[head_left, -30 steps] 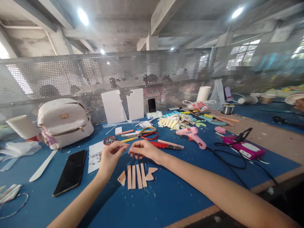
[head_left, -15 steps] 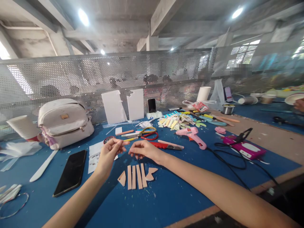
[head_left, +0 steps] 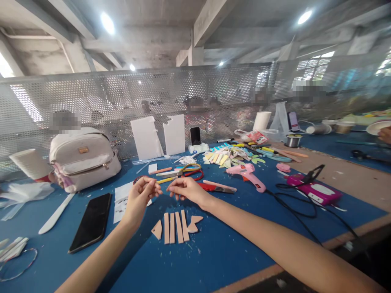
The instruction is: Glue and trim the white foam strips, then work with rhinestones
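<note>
My left hand (head_left: 143, 193) hovers above the blue table, thumb pressed to bent fingers in a pinch. Facing it across a small gap is my right hand (head_left: 187, 192), its fingertips also drawn together. Whatever either pinch holds, if anything, is too small to make out. Below the hands lie several pale pink strips (head_left: 172, 228) side by side, with a pink wedge (head_left: 157, 229) on their left and a notched pink piece (head_left: 194, 223) on their right. Behind the hands are scissors (head_left: 192, 172), a yellow pencil-like stick (head_left: 167, 180) and a red-handled cutter (head_left: 214, 187).
A pink glue gun (head_left: 249, 175) and its black cord lie to the right, near a magenta box (head_left: 314, 190). On the left are a black phone (head_left: 91, 223), a white knife-shaped tool (head_left: 56, 213) and a cream backpack (head_left: 84, 158). Cut scraps (head_left: 229, 155) are heaped behind.
My hands have drawn slightly apart, widening the gap between the fingertips. The pink pieces on the table have not moved.
</note>
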Action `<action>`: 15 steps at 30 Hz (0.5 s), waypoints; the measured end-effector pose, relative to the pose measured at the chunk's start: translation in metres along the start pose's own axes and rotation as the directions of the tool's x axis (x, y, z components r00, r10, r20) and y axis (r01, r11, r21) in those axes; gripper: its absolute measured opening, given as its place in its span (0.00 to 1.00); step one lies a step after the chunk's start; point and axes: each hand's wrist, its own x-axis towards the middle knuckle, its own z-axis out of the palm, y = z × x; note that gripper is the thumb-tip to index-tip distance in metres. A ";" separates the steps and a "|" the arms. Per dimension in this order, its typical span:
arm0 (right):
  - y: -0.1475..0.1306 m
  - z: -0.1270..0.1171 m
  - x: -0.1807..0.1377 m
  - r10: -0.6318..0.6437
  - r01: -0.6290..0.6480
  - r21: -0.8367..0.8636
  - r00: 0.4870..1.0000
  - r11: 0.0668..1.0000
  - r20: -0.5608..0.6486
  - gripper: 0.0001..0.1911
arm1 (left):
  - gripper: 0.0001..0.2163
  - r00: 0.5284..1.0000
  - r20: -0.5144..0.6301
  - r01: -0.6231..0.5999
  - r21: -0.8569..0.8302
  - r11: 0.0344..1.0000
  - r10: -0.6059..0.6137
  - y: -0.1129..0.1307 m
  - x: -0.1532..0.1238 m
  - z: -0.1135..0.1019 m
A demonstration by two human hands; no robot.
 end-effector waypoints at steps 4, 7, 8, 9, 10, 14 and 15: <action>0.001 -0.002 0.000 -0.028 0.028 -0.013 1.000 1.000 -0.002 0.19 | 0.17 1.000 -0.001 -0.006 0.022 1.000 0.006 0.001 -0.001 0.000; 0.001 -0.003 0.001 -0.045 0.045 -0.025 0.999 0.999 -0.008 0.19 | 0.17 1.000 -0.002 -0.023 0.056 0.998 0.024 0.002 -0.003 0.002; 0.001 -0.003 0.001 -0.049 0.049 -0.029 0.999 0.998 -0.012 0.19 | 0.16 0.999 -0.002 -0.032 0.073 0.997 0.033 0.002 -0.003 0.002; 0.001 -0.003 0.000 -0.052 0.051 -0.032 0.999 0.998 -0.016 0.19 | 0.16 0.999 -0.002 -0.042 0.092 0.995 0.043 0.002 -0.003 0.003; 0.001 -0.002 0.000 -0.054 0.053 -0.035 0.998 0.998 -0.018 0.18 | 0.16 0.999 -0.001 -0.053 0.112 0.992 0.053 0.002 -0.003 0.004; 0.000 -0.001 -0.001 -0.055 0.054 -0.048 0.998 0.997 -0.018 0.18 | 0.13 0.998 0.008 -0.067 0.197 0.978 0.067 0.000 -0.002 0.004; 0.000 0.000 -0.001 -0.055 0.054 -0.052 0.998 0.997 -0.015 0.18 | 0.12 0.998 0.009 -0.065 0.217 0.974 0.064 -0.001 -0.001 0.004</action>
